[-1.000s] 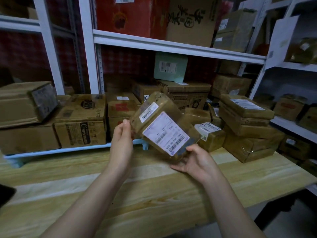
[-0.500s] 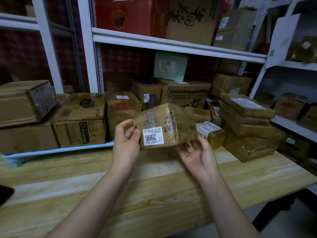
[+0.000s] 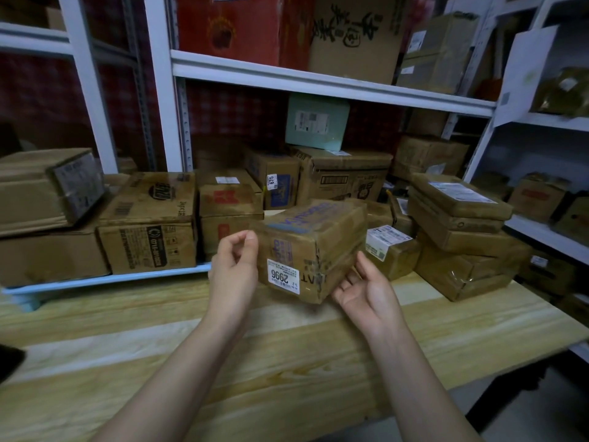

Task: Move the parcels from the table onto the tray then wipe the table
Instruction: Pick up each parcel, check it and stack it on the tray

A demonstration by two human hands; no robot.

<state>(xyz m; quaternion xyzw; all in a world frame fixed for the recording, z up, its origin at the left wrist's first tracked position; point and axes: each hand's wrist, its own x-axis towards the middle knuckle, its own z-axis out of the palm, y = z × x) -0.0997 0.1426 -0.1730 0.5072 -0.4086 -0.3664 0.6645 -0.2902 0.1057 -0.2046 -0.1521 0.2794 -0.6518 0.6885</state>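
Observation:
A brown taped parcel [image 3: 322,240] with a white "2996" sticker hangs tilted just above the wooden table [image 3: 287,362], in front of the right end of the light-blue tray [image 3: 127,278]. My left hand [image 3: 234,272] presses its left end with curled fingers. My right hand [image 3: 366,290] lies palm up under its lower right corner. More parcels lie on the table to the right: a small one with a white label [image 3: 390,255] and a stack of flat ones [image 3: 462,244]. The tray holds several cardboard boxes [image 3: 149,224].
White metal shelving [image 3: 318,79] full of boxes rises behind the table and along the right [image 3: 541,231]. A dark object [image 3: 9,362] pokes in at the left edge. The table's front edge runs diagonally at the lower right [image 3: 478,374].
The parcel has been turned so its big shipping label faces away and the "2996" sticker faces me, and it has come lower. My right hand has slid under its right corner.

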